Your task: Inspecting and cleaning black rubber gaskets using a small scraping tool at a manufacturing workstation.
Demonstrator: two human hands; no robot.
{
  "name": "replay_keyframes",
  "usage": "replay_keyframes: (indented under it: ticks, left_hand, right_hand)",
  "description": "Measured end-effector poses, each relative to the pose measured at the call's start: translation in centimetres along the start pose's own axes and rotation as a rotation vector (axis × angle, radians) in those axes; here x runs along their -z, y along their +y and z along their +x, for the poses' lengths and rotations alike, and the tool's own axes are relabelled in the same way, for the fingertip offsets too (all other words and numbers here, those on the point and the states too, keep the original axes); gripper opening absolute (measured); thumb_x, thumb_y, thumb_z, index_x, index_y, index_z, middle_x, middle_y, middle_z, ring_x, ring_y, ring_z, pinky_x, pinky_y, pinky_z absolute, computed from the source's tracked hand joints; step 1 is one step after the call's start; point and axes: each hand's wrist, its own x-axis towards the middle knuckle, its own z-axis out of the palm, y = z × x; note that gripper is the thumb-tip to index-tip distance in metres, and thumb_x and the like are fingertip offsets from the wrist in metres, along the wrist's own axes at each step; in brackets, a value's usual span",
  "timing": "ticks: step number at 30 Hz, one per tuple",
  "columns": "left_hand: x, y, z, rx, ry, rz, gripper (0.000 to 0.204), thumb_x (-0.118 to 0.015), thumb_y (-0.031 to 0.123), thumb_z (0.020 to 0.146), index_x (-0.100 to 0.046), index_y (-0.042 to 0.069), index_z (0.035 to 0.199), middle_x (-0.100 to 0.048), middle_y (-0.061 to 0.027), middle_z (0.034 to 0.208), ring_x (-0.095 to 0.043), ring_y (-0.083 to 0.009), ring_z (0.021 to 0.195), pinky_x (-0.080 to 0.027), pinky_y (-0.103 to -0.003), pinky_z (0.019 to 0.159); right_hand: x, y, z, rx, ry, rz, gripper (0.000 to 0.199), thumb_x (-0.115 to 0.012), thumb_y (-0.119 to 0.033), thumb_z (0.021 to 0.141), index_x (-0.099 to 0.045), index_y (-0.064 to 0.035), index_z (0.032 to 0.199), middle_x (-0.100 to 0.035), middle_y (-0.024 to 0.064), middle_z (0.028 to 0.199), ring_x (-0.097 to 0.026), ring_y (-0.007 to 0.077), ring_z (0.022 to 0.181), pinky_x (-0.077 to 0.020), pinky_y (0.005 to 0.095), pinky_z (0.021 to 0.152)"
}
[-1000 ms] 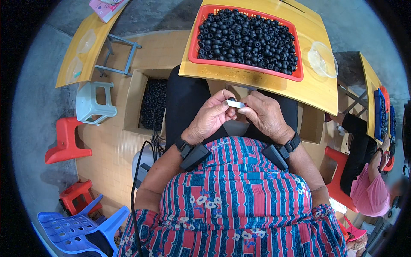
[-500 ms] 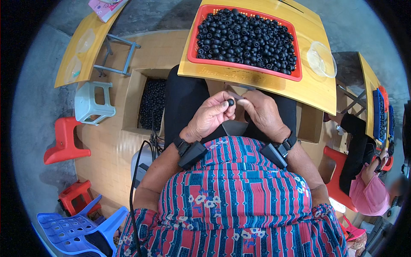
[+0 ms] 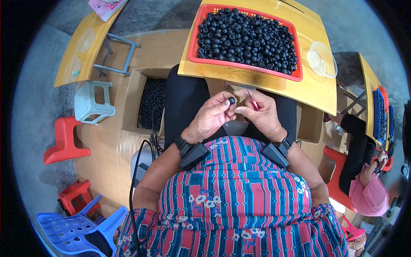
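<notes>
In the head camera's view, a seated person's left hand (image 3: pixel 214 110) pinches a black round piece (image 3: pixel 232 100) between thumb and fingertips, its dark dome showing at the edge of the grip, above the lap and below the near edge of a yellow table (image 3: pixel 317 91). Just beside it, the right hand (image 3: pixel 263 113) curls around a slim pink-handled tool (image 3: pixel 255 104), probably a small knife, its thin end pointing toward the table and standing apart from the piece; whether the right thumb touches the left fingers is hard to tell. Careful work here seems to call for a firm, steady pinch low on the piece, leaving its worked side exposed, with small, controlled strokes and both thumbs out of the tool's path. A smooth, rounded piece could well roll under pressure, so turning it a little at a time between the fingertips looks safer than forcing the tool. Resting both wrists close to the body would likely steady the meeting point. Ahead, a red plastic basket (image 3: pixel 242 65) on the table holds a heap of similar black pieces (image 3: pixel 246 40), within sight of both hands.
</notes>
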Motion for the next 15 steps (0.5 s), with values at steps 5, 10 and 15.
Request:
replay_keyframes:
  ticks: [5, 10, 15]
  left_hand:
    - [0.1, -0.3, 0.4, 0.036, 0.050, -0.032, 0.013, -0.055, 0.019, 0.097, -0.056, 0.011, 0.107, -0.056, 0.0031, 0.091, -0.052, -0.0075, 0.081, -0.047, -0.028, 0.079]
    - [0.2, -0.3, 0.4, 0.054, 0.055, -0.082, 0.010, -0.054, 0.018, 0.097, -0.056, 0.012, 0.105, -0.056, 0.0030, 0.091, -0.052, -0.0073, 0.079, -0.048, -0.028, 0.078]
    - [0.0, 0.0, 0.4, 0.076, 0.109, -0.076, 0.008, -0.054, 0.019, 0.097, -0.056, 0.013, 0.102, -0.055, 0.0039, 0.088, -0.051, -0.0067, 0.078, -0.047, -0.027, 0.077]
  right_hand:
    - [-0.1, 0.1, 0.5, 0.042, 0.003, -0.113, 0.031, -0.069, 0.005, 0.080, -0.066, 0.0020, 0.110, -0.065, 0.0061, 0.101, -0.063, 0.0109, 0.088, -0.0529, 0.0243, 0.076]
    - [-0.3, 0.3, 0.8, 0.099, 0.045, -0.221, 0.027, -0.070, 0.003, 0.079, -0.068, 0.0011, 0.107, -0.067, 0.0070, 0.097, -0.063, 0.0106, 0.083, -0.0524, 0.0235, 0.072]
    - [-0.4, 0.5, 1.0, 0.182, 0.102, -0.352, 0.026, -0.074, -0.002, 0.076, -0.071, -0.0020, 0.102, -0.068, 0.0069, 0.086, -0.063, 0.0112, 0.078, -0.0500, 0.0239, 0.068]
